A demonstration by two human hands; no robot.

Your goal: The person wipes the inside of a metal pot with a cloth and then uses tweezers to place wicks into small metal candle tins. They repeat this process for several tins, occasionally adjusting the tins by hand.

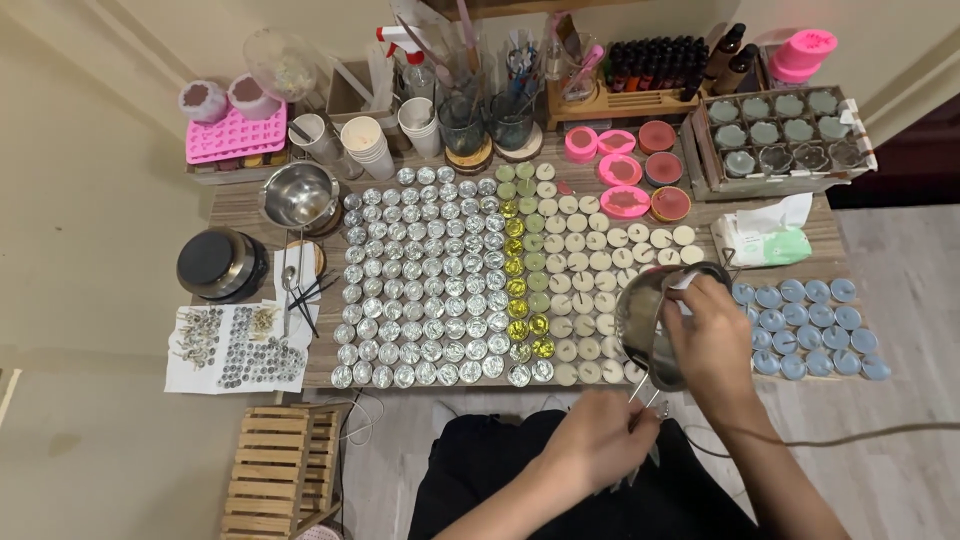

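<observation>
A steel pouring pitcher (648, 325) is held tilted on its side over the table's near right edge. My left hand (598, 443) grips its thin metal handle (645, 397) from below. My right hand (716, 340) lies over the pitcher's mouth, pressing a white tissue (688, 281) against the rim. Just left of the pitcher are rows of cream-filled tealight cups (585, 300). Beyond them stand a column of yellow-green tealights (517, 290) and a large block of empty silver cups (425, 280).
Blue tealights (812, 328) lie to the right, with a tissue pack (765, 238) behind them. Pink and red round tins (630, 170), a box of glass cups (785, 135), dark bottles, paper cups (368, 145), a steel pot (300, 195), a scale (222, 265) and wicks on paper (235, 348) surround the table. A wooden crate (285, 470) stands on the floor.
</observation>
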